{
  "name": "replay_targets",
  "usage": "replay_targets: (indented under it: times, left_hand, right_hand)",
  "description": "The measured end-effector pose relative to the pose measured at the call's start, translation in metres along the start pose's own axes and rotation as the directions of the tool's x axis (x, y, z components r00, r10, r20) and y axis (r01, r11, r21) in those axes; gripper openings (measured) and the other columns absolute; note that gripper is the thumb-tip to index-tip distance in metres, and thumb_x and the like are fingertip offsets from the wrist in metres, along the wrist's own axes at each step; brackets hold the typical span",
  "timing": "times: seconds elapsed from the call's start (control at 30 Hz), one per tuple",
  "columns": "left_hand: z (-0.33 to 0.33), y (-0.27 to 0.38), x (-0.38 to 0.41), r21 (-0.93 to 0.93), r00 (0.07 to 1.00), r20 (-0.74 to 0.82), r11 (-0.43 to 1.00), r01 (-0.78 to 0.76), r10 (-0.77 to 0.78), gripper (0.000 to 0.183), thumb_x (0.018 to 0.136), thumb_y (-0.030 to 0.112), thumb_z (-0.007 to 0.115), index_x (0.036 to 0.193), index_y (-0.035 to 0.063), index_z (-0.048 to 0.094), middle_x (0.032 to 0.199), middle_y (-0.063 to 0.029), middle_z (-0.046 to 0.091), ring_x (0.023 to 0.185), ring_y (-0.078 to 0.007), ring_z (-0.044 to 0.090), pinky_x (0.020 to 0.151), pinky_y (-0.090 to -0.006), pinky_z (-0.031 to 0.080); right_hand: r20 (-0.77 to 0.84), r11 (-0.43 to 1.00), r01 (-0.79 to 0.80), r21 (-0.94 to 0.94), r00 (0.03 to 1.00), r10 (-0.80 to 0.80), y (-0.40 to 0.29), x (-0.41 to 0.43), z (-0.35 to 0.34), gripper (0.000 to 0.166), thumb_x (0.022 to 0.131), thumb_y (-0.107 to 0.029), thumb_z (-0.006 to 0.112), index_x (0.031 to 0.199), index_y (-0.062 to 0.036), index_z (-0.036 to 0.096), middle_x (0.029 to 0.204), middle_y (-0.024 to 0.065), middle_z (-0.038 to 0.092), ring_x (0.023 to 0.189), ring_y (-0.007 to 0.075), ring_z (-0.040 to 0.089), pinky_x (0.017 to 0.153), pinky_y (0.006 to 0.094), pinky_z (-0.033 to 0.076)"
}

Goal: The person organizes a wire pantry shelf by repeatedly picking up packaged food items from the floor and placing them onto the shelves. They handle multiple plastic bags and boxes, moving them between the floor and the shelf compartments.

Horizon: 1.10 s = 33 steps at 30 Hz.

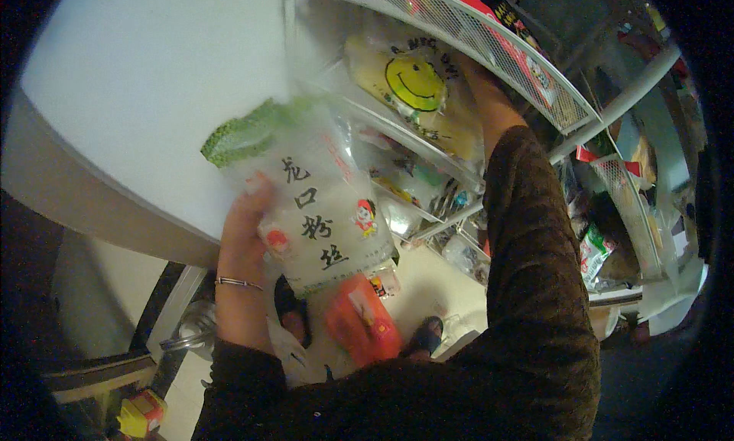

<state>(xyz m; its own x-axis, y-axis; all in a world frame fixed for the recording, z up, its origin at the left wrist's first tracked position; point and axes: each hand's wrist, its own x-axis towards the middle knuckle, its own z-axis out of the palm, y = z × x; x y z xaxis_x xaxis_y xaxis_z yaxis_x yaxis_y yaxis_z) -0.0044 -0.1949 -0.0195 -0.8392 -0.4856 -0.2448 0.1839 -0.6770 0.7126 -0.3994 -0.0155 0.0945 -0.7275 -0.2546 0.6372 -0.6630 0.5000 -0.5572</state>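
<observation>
My left hand grips the left edge of a translucent plastic bag of glass noodles. The bag bears dark writing, a small cartoon figure and a green patterned part at its upper end. My right forearm reaches into a pull-out wire rack, and my right hand is mostly hidden behind the mesh front. Beside that hand lies a clear plastic bag with a yellow smiley face, its contents yellowish. Whether the right hand holds anything is not visible.
A white cabinet door panel fills the upper left. Lower rack tiers hold several packets. On the floor by my feet are a blurred red box and a small packet. A yellow-and-red container stands lower left.
</observation>
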Motion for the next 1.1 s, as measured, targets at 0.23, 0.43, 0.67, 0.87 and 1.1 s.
replay_targets:
  times: [0.23,0.43,0.67,0.87,1.1]
  left_hand:
    - [0.008,0.0,-0.003,-0.018,0.998,0.062,1.0,-0.017,0.018,0.038,0.085,0.017,0.061,0.118,0.0002,0.051,0.108,-0.0092,0.061,0.095,-0.022,0.062,0.084,-0.0376,0.052]
    - [0.007,0.0,-0.004,-0.036,0.994,0.11,0.999,0.004,0.0,0.037,0.086,0.015,0.06,0.118,0.0011,0.051,0.11,-0.0102,0.061,0.096,-0.0222,0.061,0.085,-0.0385,0.051]
    - [0.012,-0.013,0.005,-0.013,0.997,0.015,0.997,-0.078,0.079,0.034,0.086,0.019,0.061,0.113,-0.0012,0.054,0.104,-0.0128,0.064,0.089,-0.0251,0.065,0.079,-0.0396,0.054]
    - [0.01,-0.009,0.006,-0.062,0.993,0.093,0.996,-0.066,0.071,0.036,0.087,0.018,0.06,0.116,-0.002,0.052,0.107,-0.014,0.062,0.091,-0.026,0.064,0.082,-0.0402,0.054]
    - [0.014,-0.01,0.006,-0.074,0.996,0.064,0.996,-0.058,0.062,0.034,0.086,0.014,0.06,0.116,0.0021,0.052,0.108,-0.0074,0.061,0.096,-0.0199,0.061,0.085,-0.0361,0.051]
  right_hand:
    - [0.04,0.994,0.098,0.047,0.994,-0.099,-0.021,-0.025,-0.023,0.092,0.067,-0.049,0.071,0.138,-0.0052,0.034,0.143,0.0207,0.03,0.13,0.0327,0.034,0.104,0.0371,0.034]
    - [0.606,0.924,0.172,-0.34,0.792,0.076,-0.05,-0.075,-0.022,0.093,0.065,-0.048,0.073,0.138,-0.0054,0.033,0.146,0.0197,0.027,0.133,0.0322,0.031,0.105,0.036,0.033]
    - [0.678,0.937,0.048,-0.346,0.703,0.214,0.028,-0.057,-0.004,0.064,0.066,-0.028,0.072,0.125,-0.0123,0.052,0.12,0.0178,0.056,0.11,0.0311,0.053,0.095,0.0378,0.042]
    - [0.668,0.921,0.102,-0.377,0.718,0.194,-0.031,-0.07,-0.031,0.064,0.066,-0.028,0.071,0.123,-0.0071,0.052,0.117,0.019,0.058,0.11,0.0316,0.054,0.094,0.0389,0.042]
    - [0.531,0.874,0.284,-0.395,0.846,-0.035,-0.056,-0.089,-0.053,0.082,0.066,-0.037,0.075,0.132,-0.0019,0.041,0.13,0.0207,0.047,0.119,0.0342,0.047,0.1,0.0389,0.039]
